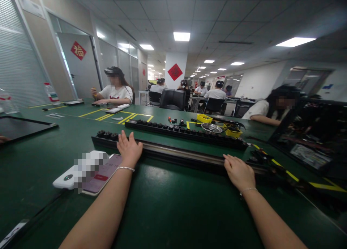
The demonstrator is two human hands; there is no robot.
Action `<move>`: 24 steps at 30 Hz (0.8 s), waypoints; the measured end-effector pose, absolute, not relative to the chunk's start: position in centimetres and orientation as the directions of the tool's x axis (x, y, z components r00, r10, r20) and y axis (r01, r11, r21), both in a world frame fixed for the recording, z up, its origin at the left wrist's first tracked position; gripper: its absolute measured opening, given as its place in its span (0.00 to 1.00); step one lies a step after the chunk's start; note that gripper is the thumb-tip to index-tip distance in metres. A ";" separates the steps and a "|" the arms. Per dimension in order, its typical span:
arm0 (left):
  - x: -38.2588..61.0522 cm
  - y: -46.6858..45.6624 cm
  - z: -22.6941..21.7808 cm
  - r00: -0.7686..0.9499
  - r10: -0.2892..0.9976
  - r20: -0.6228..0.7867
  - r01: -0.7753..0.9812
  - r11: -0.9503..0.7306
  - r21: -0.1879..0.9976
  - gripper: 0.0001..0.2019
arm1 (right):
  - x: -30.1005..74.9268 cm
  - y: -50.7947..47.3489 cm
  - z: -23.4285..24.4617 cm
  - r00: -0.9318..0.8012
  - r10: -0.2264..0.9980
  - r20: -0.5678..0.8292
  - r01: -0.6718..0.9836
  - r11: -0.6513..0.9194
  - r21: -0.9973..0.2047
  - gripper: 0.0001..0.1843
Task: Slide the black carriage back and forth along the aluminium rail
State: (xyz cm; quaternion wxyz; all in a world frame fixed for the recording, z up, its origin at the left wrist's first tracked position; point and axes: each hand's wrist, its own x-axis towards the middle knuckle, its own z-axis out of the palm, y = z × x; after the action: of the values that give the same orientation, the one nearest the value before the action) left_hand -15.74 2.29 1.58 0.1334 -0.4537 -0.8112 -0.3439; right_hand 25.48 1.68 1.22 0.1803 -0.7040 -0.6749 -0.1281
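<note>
A long black rail with a metal strip (179,153) lies across the green table in front of me. My left hand (129,148) rests on its near edge toward the left end, fingers stretched up and flat. My right hand (238,172) lies on the rail's right part, fingers curled over its edge. A second black strip with a row of round sockets (187,131) lies just behind, parallel to the first.
A phone (101,174) and a white power bank (67,177) lie left of my left arm. Yellow bins (204,118) and a metal dish (211,127) sit behind the strips. A black open case (311,140) stands at right. Other people sit at tables beyond.
</note>
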 end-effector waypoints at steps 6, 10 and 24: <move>-17.1 2.5 1.3 -0.645 0.677 0.355 0.732 0.414 0.541 0.34 | 25.2 1.4 1.3 0.054 0.886 0.461 0.997 -0.021 -0.077 0.25; -17.5 2.6 1.5 -0.668 0.669 0.325 0.708 0.438 0.553 0.35 | 25.3 1.4 1.4 0.059 0.887 0.459 0.996 -0.024 -0.082 0.25; -18.2 2.6 1.6 -0.660 0.698 0.278 0.698 0.434 0.569 0.33 | 25.2 1.3 1.5 0.083 0.901 0.425 0.993 -0.039 -0.111 0.26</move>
State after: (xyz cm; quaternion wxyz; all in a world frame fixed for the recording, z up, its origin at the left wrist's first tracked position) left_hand -18.24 2.59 1.57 0.0005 -0.4122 -0.8467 -0.3365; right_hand 25.25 1.32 1.52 0.1909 -0.7106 -0.6665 -0.1200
